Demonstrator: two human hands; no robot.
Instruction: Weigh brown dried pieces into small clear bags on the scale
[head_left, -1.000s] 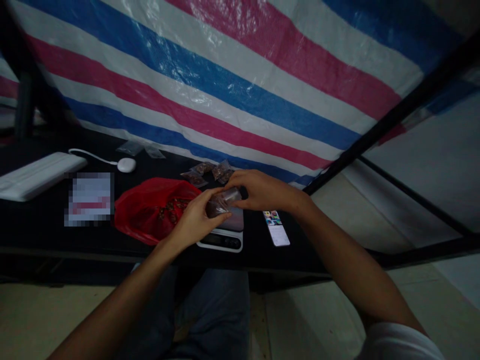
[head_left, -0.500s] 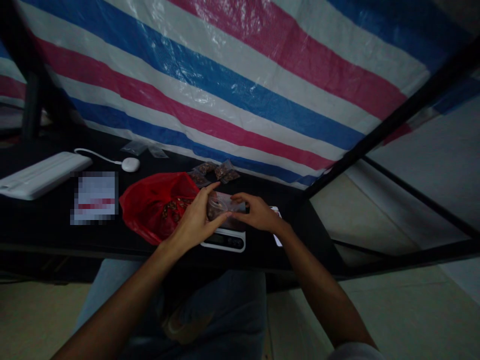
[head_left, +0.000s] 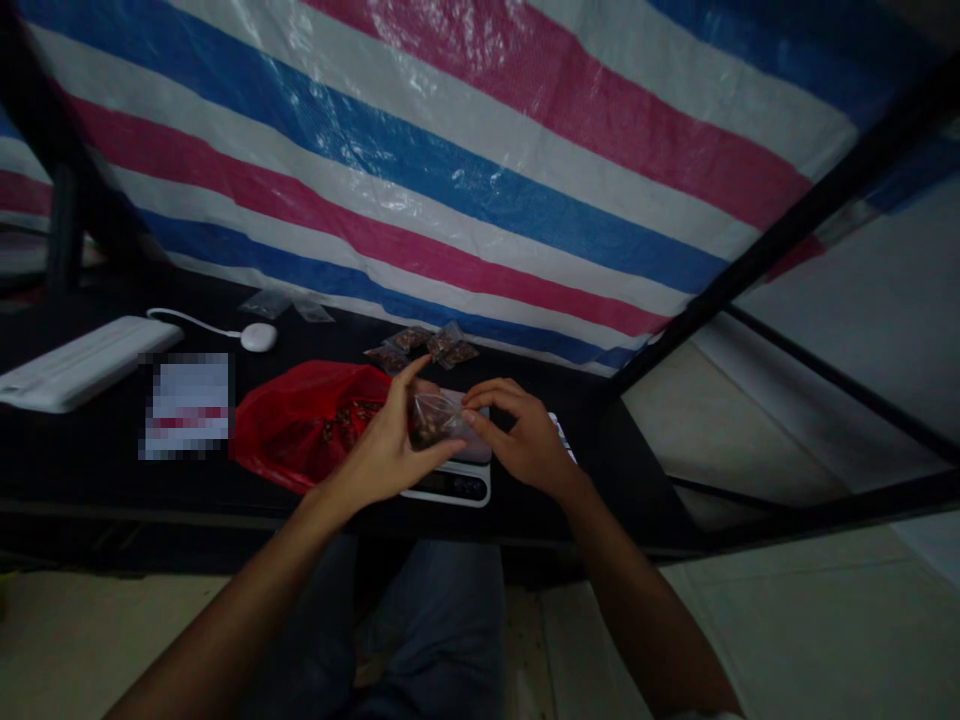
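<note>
A small clear plastic bag (head_left: pixel 433 416) with brown bits in it is held over a white kitchen scale (head_left: pixel 465 497). My left hand (head_left: pixel 386 440) cups the bag from the left, thumb along its near side and index finger stretched beyond its far side. At the bag's right end, my right hand (head_left: pixel 517 430) pinches the gathered plastic between thumb and fingertips. The scale's plate is partly covered by the bag and both hands. Left of the scale lies an open red plastic bag (head_left: pixel 277 425), with dark brown pieces (head_left: pixel 345 425) inside.
Several filled small bags (head_left: pixel 450 345) lie behind my hands, and flat clear bags (head_left: pixel 266 303) farther left. A white power strip (head_left: pixel 90 360), a round white device (head_left: pixel 259 337) and a blurred-out packet (head_left: pixel 187 405) are at left. A phone (head_left: pixel 562 437) lies partly behind my right wrist. Striped sheeting (head_left: pixel 450 200) hangs behind.
My right fingers have moved from spreading along the bag's flat end to pinching it, and the plastic there is now bunched. My left hand stays round the bag. The view has shifted slightly.
</note>
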